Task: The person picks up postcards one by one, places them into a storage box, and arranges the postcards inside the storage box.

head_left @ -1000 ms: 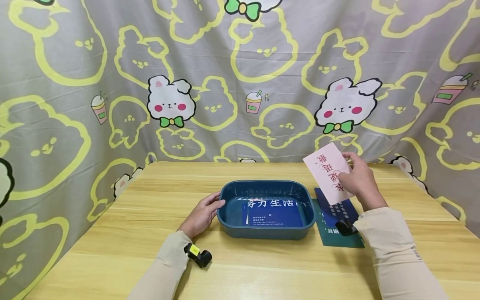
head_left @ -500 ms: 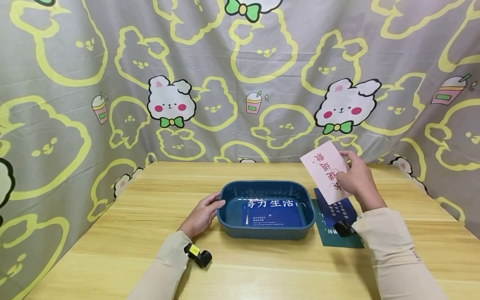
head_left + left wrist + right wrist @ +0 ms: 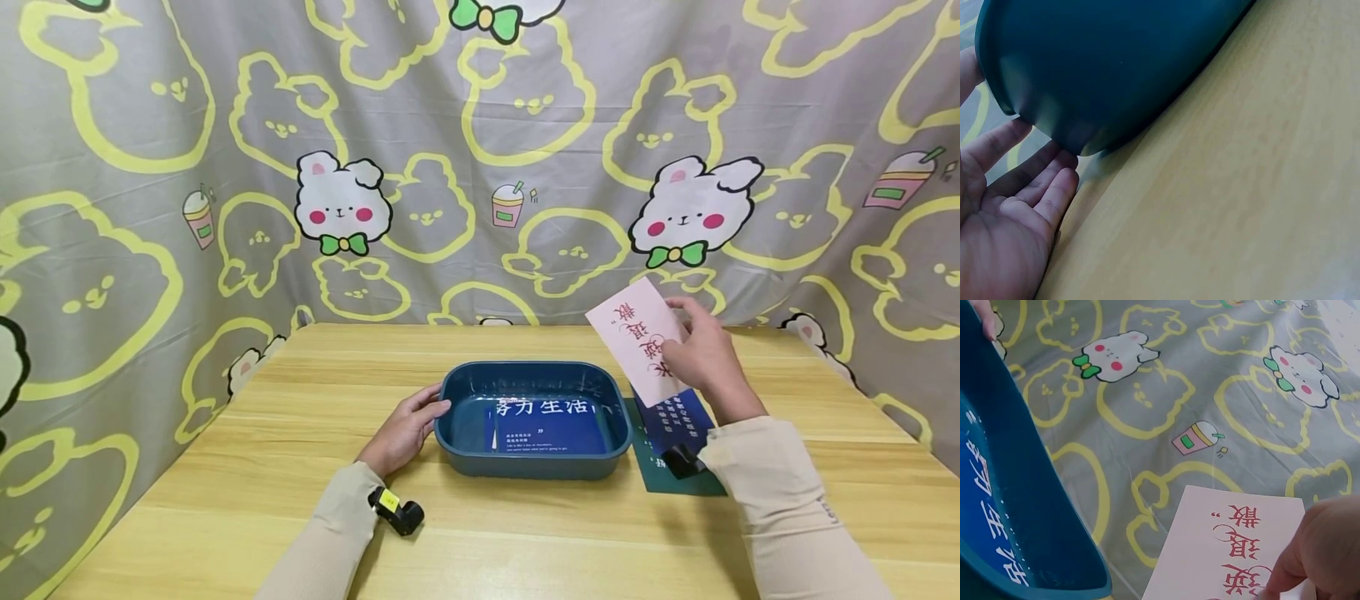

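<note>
My right hand (image 3: pixel 708 354) pinches a pink card (image 3: pixel 633 329) with red brushed characters, thumb on its face. The card is raised and tilted behind the right end of the dark teal basin (image 3: pixel 525 465). On the basin's left end rests my left hand (image 3: pixel 401 429), its thumb at the rim; in the left wrist view its fingers (image 3: pixel 1054 194) lie against the outer wall. A blue card (image 3: pixel 570 433) with white lettering lies flat in the basin. The right wrist view shows the pink card (image 3: pixel 1222 550) beyond the basin's end.
Right of the basin, a dark blue card (image 3: pixel 675 425) overlaps a green card (image 3: pixel 648 475) on the wooden table (image 3: pixel 480 542); the right hand and sleeve partly cover them. A grey curtain (image 3: pixel 420 100) with cartoon bears hangs behind. A black wrist camera (image 3: pixel 401 512) sits on the left sleeve.
My right hand has carried the pink card a little to the left and slightly upward, closer to the basin. The left hand and the basin have stayed in place.
</note>
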`<state>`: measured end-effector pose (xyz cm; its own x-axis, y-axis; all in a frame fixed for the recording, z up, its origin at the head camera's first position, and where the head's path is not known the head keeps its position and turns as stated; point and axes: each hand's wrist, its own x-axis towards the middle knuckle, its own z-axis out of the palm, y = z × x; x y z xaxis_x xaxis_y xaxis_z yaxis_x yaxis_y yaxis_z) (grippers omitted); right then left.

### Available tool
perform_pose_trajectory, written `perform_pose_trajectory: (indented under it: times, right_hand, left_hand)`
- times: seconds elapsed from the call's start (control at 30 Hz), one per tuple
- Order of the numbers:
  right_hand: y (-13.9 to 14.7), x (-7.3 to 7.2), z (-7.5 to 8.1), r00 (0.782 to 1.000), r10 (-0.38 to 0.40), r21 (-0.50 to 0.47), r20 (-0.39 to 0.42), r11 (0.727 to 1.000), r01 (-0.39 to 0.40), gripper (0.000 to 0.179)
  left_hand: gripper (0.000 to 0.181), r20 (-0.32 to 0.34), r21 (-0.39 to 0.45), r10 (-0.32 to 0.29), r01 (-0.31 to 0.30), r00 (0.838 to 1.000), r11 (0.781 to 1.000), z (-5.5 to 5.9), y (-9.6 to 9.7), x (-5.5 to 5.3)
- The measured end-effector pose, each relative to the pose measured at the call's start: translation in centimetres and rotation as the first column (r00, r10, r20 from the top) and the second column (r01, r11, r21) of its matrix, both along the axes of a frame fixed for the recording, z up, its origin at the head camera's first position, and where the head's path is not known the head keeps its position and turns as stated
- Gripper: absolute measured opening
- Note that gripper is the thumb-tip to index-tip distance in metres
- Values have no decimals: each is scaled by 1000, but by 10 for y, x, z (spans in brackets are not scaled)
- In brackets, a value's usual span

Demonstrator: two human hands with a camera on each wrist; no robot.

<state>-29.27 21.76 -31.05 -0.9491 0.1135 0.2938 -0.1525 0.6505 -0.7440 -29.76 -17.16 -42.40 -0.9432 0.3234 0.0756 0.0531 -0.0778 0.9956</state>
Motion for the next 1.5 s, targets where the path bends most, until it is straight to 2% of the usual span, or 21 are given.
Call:
perform_pose_trajectory:
  times: [0.17,0.47,0.9,1.17,1.5]
  right_hand:
    - [-4,1,1,1000,7,16,-20,1000,-7,65]
    - [-10,3,2,1000,25,18,-3,1000,-25,65]
    - [-19,4,3,996,84,18,-7,996,-84,64]
    - [-24,5,3,997,81,23,9,996,-81,64]
    - [-31,7,1,995,103,28,-11,994,-103,61]
  left_hand:
    - [54,1,7,3,-3,1000,1000,2,1,0]
    - [55,0,-14,7,-7,1000,1000,1,0,1]
    - [55,3,-18,21,-21,1000,1000,0,0,1]
    - [56,2,-20,14,-14,1000,1000,0,-1,0]
    - [56,-6,-21,-3,3,1000,1000,0,-1,0]
